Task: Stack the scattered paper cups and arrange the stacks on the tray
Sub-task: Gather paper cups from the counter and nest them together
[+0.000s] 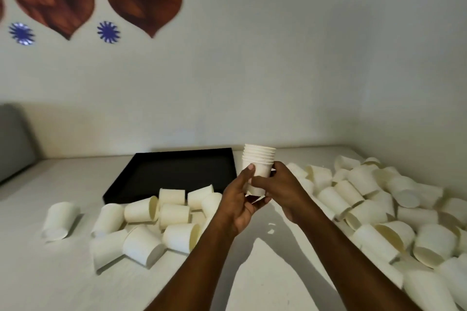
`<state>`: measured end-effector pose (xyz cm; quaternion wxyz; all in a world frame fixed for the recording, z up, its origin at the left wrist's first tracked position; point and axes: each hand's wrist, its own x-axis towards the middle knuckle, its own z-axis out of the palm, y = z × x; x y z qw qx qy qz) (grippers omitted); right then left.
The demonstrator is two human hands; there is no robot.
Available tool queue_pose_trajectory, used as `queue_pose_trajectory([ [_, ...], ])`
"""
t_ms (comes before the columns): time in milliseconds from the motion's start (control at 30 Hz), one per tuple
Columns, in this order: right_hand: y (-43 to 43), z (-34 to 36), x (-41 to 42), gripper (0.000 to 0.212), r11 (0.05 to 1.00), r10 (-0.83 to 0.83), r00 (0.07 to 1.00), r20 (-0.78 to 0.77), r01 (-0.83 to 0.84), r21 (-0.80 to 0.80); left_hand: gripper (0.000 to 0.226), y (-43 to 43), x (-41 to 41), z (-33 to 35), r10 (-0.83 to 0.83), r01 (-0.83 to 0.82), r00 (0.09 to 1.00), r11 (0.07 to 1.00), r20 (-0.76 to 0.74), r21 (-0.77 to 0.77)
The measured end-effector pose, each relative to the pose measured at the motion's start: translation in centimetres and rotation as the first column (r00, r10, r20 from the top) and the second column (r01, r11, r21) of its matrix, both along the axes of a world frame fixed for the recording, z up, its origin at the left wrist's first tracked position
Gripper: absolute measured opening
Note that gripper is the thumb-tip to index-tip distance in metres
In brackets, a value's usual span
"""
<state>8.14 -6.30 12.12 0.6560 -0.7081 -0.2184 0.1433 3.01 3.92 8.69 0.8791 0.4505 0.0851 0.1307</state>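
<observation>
A stack of several white paper cups is held upright in the air just right of the black tray. My left hand grips the lower part of the stack from the left and my right hand grips it from the right. The tray lies flat on the white table with nothing standing in it. Loose cups lie on their sides in a pile in front of the tray and in a larger pile on the right.
One cup lies alone at the left. A grey cushion or seat back stands at the far left edge. The table meets a pale wall behind the tray.
</observation>
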Motion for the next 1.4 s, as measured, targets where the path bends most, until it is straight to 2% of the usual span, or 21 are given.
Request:
queue_pose_trajectory([
  [67,0.8,0.7,-0.6,0.075,0.997,0.060,0.998,-0.010,-0.059,0.043,0.044,1.6,-1.6,-0.1,0.070,-0.069,0.997,0.997,-0.043,0.026],
  [133,1.5,1.2,-0.9,0.081,0.994,0.064,0.998,-0.023,-0.061,0.092,0.055,3.0,-3.2,0.0,0.134,-0.132,0.987,0.991,-0.089,0.033],
  [233,2.9,1.7,-2.2,0.062,0.984,0.119,0.992,-0.042,-0.112,0.137,0.062,4.3,-5.5,0.5,0.204,-0.204,0.977,0.979,-0.070,-0.004],
  [300,4.1,1.7,-3.3,0.044,0.972,0.135,0.990,-0.051,-0.122,0.198,0.061,4.8,-6.6,0.8,0.287,-0.281,0.958,0.945,0.016,-0.168],
  [367,5.4,1.4,-4.7,0.032,0.960,0.135,0.989,-0.057,-0.117,0.253,0.059,5.0,-7.2,1.0,0.387,-0.321,0.917,0.858,0.093,-0.401],
  [433,6.7,1.1,-6.0,0.036,0.960,0.127,0.991,-0.032,-0.114,0.255,0.059,4.6,-7.6,1.3,0.454,-0.331,0.883,0.787,0.124,-0.520],
  [533,7.6,0.6,-7.3,0.053,0.973,0.109,0.994,0.012,-0.109,0.204,0.051,4.3,-8.2,1.7,0.504,-0.367,0.854,0.760,0.130,-0.535],
  [633,7.1,-0.4,-7.1,0.046,0.977,0.072,0.996,-0.055,-0.060,0.205,0.035,5.7,-9.3,2.6,0.572,-0.442,0.811,0.734,0.120,-0.515],
  [667,6.7,-1.1,-6.9,0.044,0.989,0.002,0.997,-0.076,0.009,0.150,0.032,6.5,-9.7,2.8,0.594,-0.465,0.797,0.721,0.112,-0.514],
  [733,5.9,-3.3,-6.2,0.045,0.982,-0.135,0.991,0.025,0.137,-0.131,0.033,7.9,-10.7,3.1,0.613,-0.487,0.783,0.708,0.102,-0.511],
  [767,5.6,-4.6,-5.8,0.049,0.951,-0.123,0.986,0.111,0.149,-0.269,0.036,8.5,-11.1,3.2,0.615,-0.497,0.783,0.706,0.090,-0.505],
  [833,5.3,-6.8,-5.4,0.058,0.894,-0.010,0.982,0.188,0.093,-0.438,0.046,9.3,-11.8,3.0,0.617,-0.527,0.786,0.694,0.030,-0.491],
  [967,5.5,-9.3,-5.4,0.058,0.836,0.107,0.980,0.167,0.002,-0.549,0.057,9.9,-12.5,2.3,0.631,-0.570,0.773,0.648,-0.062,-0.505],
  [1067,5.6,-9.9,-4.9,0.028,0.783,0.167,0.962,0.218,0.005,-0.622,0.062,10.5,-12.7,1.9,0.635,-0.562,0.771,0.638,-0.052,-0.527],
  [1100,5.5,-9.9,-4.7,0.016,0.781,0.165,0.966,0.200,-0.004,-0.625,0.060,10.7,-12.6,1.8,0.637,-0.559,0.770,0.638,-0.044,-0.529],
  [1133,5.3,-9.6,-4.5,0.014,0.789,0.157,0.973,0.171,-0.019,-0.614,0.058,10.9,-12.6,1.7,0.640,-0.560,0.767,0.637,-0.041,-0.530],
  [1200,4.8,-8.5,-3.9,0.024,0.834,0.129,0.986,0.105,-0.050,-0.549,0.056,11.6,-12.4,1.6,0.649,-0.570,0.759,0.630,-0.046,-0.528],
  [1400,3.8,-2.5,-3.0,0.014,0.975,0.082,0.993,0.083,-0.062,-0.212,0.049,12.6,-11.2,1.0,0.665,-0.605,0.742,0.609,-0.085,-0.513],
])
